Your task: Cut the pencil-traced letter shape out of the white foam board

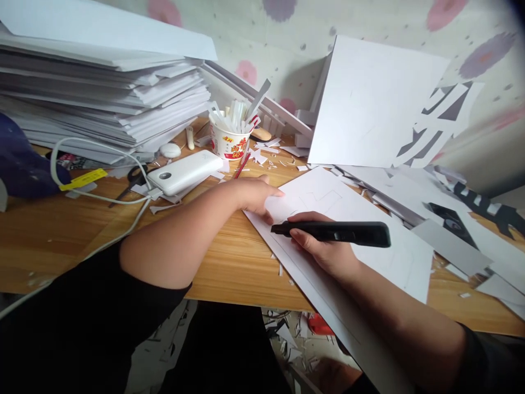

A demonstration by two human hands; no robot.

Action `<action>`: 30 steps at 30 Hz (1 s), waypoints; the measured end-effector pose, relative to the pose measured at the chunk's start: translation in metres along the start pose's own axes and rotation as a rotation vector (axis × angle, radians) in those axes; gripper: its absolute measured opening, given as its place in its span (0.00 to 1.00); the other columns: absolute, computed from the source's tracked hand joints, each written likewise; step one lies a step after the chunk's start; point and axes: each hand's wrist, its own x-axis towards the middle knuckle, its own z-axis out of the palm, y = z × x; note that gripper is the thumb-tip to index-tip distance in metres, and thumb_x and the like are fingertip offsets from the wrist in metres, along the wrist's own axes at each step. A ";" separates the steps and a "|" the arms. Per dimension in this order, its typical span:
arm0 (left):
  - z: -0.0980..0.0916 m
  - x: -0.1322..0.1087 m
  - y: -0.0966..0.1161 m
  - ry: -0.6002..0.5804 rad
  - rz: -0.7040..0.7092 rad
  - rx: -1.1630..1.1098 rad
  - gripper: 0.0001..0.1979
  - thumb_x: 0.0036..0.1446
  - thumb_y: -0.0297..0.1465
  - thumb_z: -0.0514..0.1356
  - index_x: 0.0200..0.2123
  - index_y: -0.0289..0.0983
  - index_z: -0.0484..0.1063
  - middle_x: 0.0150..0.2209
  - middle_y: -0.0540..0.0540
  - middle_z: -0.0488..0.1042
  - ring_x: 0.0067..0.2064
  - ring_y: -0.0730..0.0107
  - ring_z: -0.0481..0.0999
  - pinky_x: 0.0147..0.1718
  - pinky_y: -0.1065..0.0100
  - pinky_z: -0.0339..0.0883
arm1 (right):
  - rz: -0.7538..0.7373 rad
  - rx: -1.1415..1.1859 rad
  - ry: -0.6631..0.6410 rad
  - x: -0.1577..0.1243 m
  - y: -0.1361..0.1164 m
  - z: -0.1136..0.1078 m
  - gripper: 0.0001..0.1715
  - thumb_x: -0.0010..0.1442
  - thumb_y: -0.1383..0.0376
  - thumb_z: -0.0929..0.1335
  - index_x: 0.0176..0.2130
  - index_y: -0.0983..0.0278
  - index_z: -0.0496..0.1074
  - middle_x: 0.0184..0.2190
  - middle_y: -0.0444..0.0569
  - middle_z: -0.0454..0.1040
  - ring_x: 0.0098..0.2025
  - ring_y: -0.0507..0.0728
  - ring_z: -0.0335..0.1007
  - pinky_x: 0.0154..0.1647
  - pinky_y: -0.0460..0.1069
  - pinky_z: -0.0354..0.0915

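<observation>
Wooden table: carries everything here; front edge crosses the lower view.
Paper stack: tall white paper stack, far left, well apart from both hands.
Upright board: white upright board at back right, beyond the sheet.
Sheet: marked white sheet, right of centre, directly under the right hand; long axis diagonal, far left to near right, near end past the table's front edge. One layer or two, can't tell.
Right hand: right hand above the sheet, fingers and thumb closed round the front part of the tool; forearm lies roughly along the sheet's long axis.
Left hand: left hand at the sheet's far-left corner, loosely spread, gripping no tool; fingertips over the sheet, firm pressure can't be told.
Tool: black tool, cutter-like; long axis nearly level across the view, butt to the right, crossing the sheet's axis at a slant.
Key relation: tool's tip points left, near the sheet's left edge, just beside the left fingertips. Contact with the sheet, or any bare blade: can't tell.
Power bank: white power bank, left of the left hand, cable attached.
Cup: paper cup of strips, behind the left hand.
Pencil outline: faint pencil outline, beyond the right hand.
</observation>
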 end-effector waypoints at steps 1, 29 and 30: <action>0.000 -0.001 0.001 -0.005 0.002 0.005 0.46 0.41 0.50 0.68 0.66 0.61 0.59 0.69 0.46 0.52 0.56 0.40 0.70 0.53 0.51 0.64 | -0.004 -0.017 0.001 0.000 0.002 0.000 0.13 0.58 0.58 0.73 0.42 0.61 0.75 0.28 0.45 0.77 0.27 0.53 0.72 0.27 0.48 0.69; -0.003 -0.006 0.006 -0.041 0.050 0.036 0.49 0.39 0.44 0.70 0.66 0.57 0.59 0.66 0.43 0.55 0.50 0.46 0.74 0.48 0.55 0.68 | -0.091 -0.149 -0.065 -0.005 0.006 0.000 0.13 0.60 0.59 0.73 0.46 0.58 0.75 0.41 0.48 0.82 0.40 0.57 0.79 0.42 0.50 0.75; -0.003 -0.005 0.006 -0.038 0.054 0.044 0.49 0.38 0.44 0.70 0.66 0.57 0.59 0.67 0.42 0.55 0.50 0.46 0.74 0.48 0.54 0.69 | -0.098 -0.147 -0.059 -0.006 0.006 0.000 0.13 0.60 0.60 0.73 0.46 0.58 0.75 0.40 0.48 0.82 0.39 0.56 0.79 0.42 0.50 0.75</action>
